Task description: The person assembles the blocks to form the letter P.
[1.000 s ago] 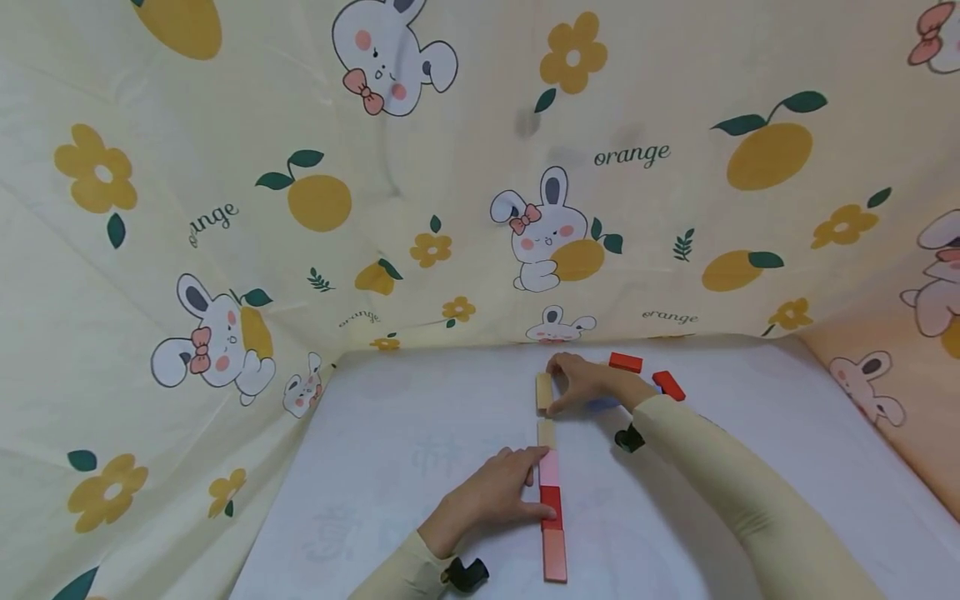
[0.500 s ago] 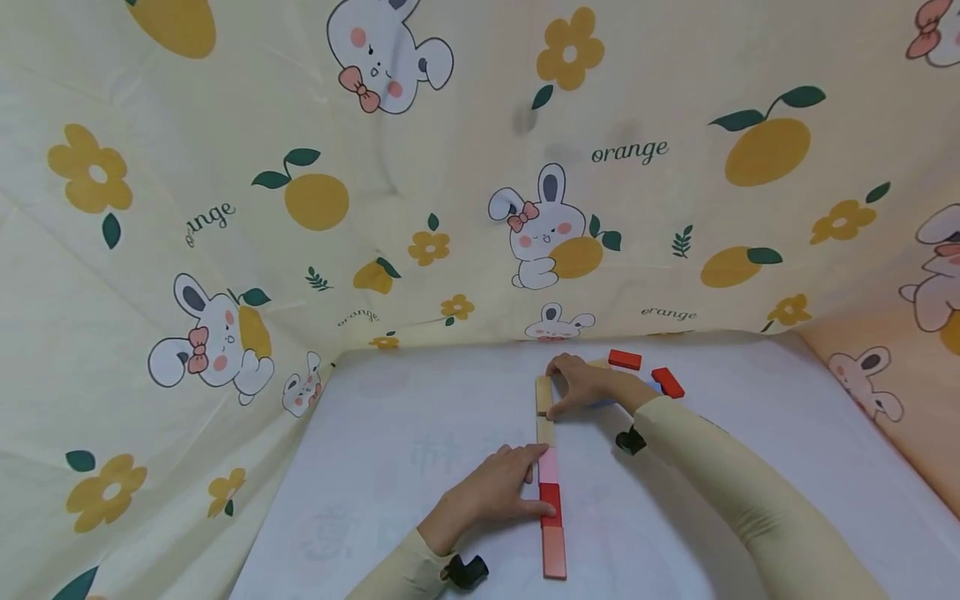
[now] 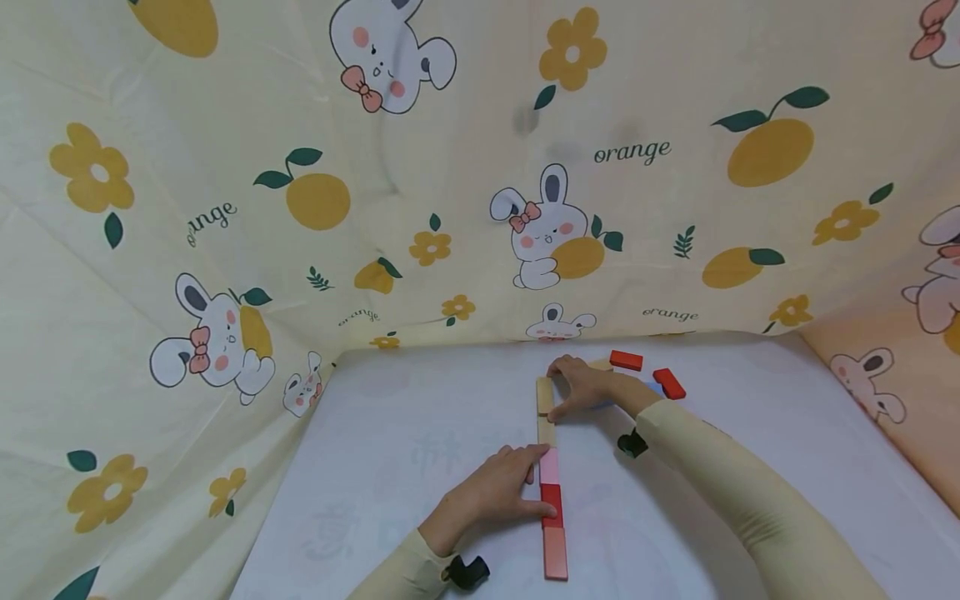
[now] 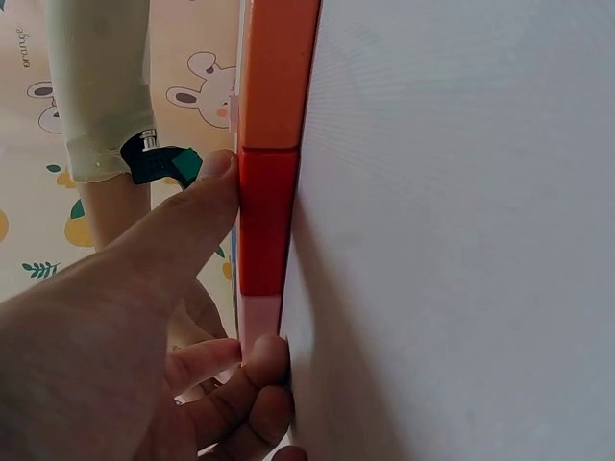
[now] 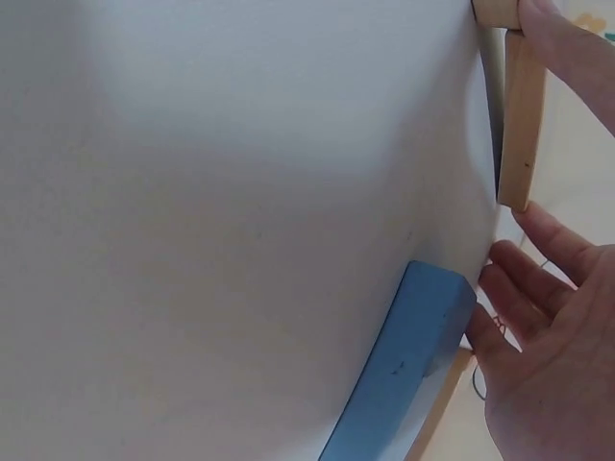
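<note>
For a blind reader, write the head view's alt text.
A person's left hand and right hand touch a row of five blocks on a white table: salmon nearest, then red, pink and two of plain wood. Two red blocks lie farther right.

Bare wooden tan block (image 5: 522, 125), smooth red block (image 4: 264, 221), matt white tabletop (image 3: 420, 392)

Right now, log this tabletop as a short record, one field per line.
surface: white tabletop
row, near to far: salmon block, red block, pink block, near wooden block, far wooden block
left hand: thumb at the red block, fingers by the pink block
right hand: thumb and a finger at opposite ends of the far wooden block
right of row: blue block, two loose red blocks, third wooden block, partly hidden
backdrop: cloth printed with rabbits, oranges, flowers
</note>
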Demonstrator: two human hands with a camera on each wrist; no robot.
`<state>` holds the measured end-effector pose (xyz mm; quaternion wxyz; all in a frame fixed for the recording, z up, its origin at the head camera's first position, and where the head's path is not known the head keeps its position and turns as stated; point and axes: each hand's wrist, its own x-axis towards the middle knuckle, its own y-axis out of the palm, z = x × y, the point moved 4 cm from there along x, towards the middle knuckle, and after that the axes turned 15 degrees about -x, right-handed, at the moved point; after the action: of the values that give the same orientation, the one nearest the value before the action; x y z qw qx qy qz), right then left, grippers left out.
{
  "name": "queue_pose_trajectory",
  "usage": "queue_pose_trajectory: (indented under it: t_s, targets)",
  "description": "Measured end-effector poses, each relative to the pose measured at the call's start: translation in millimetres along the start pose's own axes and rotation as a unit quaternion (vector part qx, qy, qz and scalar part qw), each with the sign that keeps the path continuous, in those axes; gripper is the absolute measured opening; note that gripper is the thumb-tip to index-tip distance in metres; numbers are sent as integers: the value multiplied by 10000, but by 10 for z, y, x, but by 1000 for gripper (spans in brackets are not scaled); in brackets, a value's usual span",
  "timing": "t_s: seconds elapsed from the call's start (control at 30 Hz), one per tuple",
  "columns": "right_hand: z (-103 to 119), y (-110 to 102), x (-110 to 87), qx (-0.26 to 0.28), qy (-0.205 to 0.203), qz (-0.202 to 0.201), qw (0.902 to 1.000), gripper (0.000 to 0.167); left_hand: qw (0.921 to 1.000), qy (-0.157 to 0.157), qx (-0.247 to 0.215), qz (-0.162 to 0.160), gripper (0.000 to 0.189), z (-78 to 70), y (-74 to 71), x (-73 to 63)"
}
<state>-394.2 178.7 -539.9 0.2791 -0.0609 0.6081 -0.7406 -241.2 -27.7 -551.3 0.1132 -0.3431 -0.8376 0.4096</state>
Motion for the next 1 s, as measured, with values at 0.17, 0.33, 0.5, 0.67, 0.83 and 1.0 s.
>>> queue_pose_trajectory:
  t_s: [0.17, 0.33, 0.5, 0.67, 0.83, 1.0]
  targets:
    - [-7, 15, 5, -57, -46, -107, 9999, 85, 10000, -34, 62, 11, 95, 5, 9, 3]
    - [10, 20, 4, -98, -145, -265, 9995, 76, 10000, -45, 54, 5, 95, 8, 8, 3]
    - [37, -7, -30, -5, -85, -205, 9998, 77, 10000, -34, 49, 1, 95, 15, 10, 3]
    - [27, -3, -24, 11, -80, -180, 9998, 78, 10000, 13, 17, -21, 95, 24, 13, 3]
    - [17, 4, -16, 37, -50, -170, 9998, 79, 10000, -47, -77, -28, 96, 46, 16, 12]
    - [14, 6, -19, 55, -28, -188, 9998, 79, 9998, -45, -175, -37, 96, 56, 16, 11]
